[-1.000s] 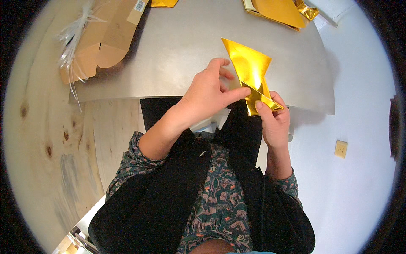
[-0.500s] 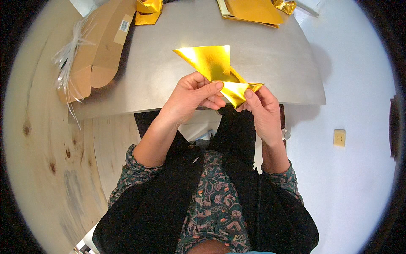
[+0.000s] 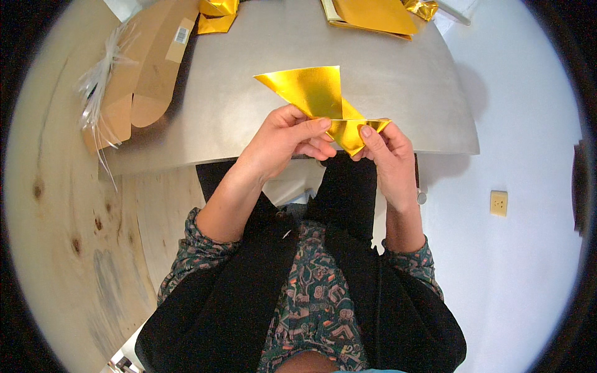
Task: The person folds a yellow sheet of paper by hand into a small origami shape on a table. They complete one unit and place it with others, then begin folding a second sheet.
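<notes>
Both my hands hold one sheet of shiny gold foil paper [image 3: 314, 90] above the near edge of the grey table. Its upper part spreads out as a flat, pointed flap, while the lower part is folded over into a small triangle. My left hand [image 3: 292, 133] pinches the paper at the fold, thumb on top and the lower fingers curled beneath. On the other side, my right hand [image 3: 387, 149] grips the folded right corner between thumb and fingers. The fingertips behind the paper are hidden.
The grey table [image 3: 261, 37] has a curved look. An open cardboard box [image 3: 149, 68] lies on its left side, with a bundle of clear plastic strips [image 3: 99, 87] over it. Folded gold pieces [image 3: 216, 18] and a stack of gold sheets [image 3: 373, 17] lie at the far edge.
The gold paper turns slightly and its glare lessens. My right hand shifts a little to the right, and both hands keep their grip.
</notes>
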`<action>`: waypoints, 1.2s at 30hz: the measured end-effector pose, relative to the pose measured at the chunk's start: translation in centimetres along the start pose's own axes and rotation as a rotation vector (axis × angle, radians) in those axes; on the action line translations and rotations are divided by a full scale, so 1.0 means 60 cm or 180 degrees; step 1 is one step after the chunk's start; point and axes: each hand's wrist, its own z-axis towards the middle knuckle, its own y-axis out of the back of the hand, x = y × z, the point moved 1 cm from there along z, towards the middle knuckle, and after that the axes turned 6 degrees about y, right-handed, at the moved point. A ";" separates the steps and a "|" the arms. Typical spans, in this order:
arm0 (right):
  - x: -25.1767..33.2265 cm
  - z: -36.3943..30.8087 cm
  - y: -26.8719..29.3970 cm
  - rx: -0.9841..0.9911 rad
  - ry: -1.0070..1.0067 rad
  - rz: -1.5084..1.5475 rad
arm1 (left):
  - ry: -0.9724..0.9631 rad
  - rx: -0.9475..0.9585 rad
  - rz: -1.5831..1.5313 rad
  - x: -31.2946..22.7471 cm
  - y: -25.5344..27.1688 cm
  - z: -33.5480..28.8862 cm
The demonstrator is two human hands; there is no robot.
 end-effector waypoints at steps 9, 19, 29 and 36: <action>-0.012 -0.010 -0.006 0.0020 -0.0342 0.0506 | -0.0150 -0.0217 -0.0135 0.006 -0.003 0.004; -0.014 -0.007 0.003 0.0161 -0.0217 0.0262 | -0.0190 -0.0262 -0.0114 0.012 -0.003 0.011; -0.019 0.001 0.020 0.0313 -0.0088 -0.0399 | -0.0182 -0.0352 -0.0170 0.032 -0.001 0.017; 0.005 -0.001 0.022 0.0351 -0.0144 -0.0392 | -0.0040 -0.0182 -0.0073 0.022 -0.003 0.016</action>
